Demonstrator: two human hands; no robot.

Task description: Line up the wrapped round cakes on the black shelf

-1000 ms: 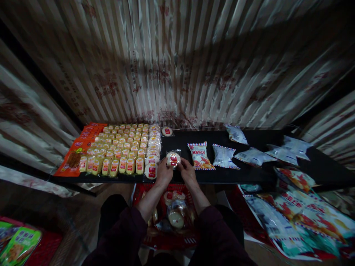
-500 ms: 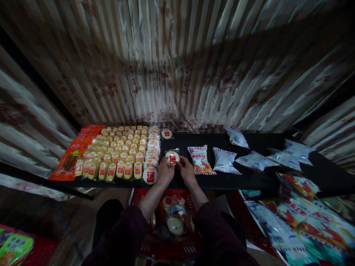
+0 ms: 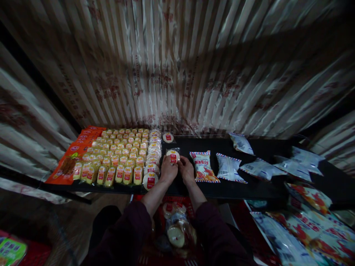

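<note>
Both my hands rest on a black shelf (image 3: 249, 188) and pinch one round cake in a clear wrapper with a red label (image 3: 173, 156). My left hand (image 3: 168, 170) grips its left lower edge, my right hand (image 3: 186, 170) its right lower edge. Just left of it runs a column of the same round cakes (image 3: 152, 162), ending with one at the shelf front (image 3: 150, 181). Another single round cake (image 3: 168, 137) lies at the back of the shelf.
Rows of small yellow packed snacks (image 3: 116, 155) and orange packets (image 3: 74, 155) fill the shelf's left. Striped snack bags (image 3: 203, 166) and pale bags (image 3: 260, 169) lie to the right. A red basket (image 3: 177, 229) with more cakes sits below. Loose bags (image 3: 305, 229) pile at lower right.
Both hands have slid the round cake a little farther back on the shelf. The camera has tilted slightly, so the shelf sits lower in view.
</note>
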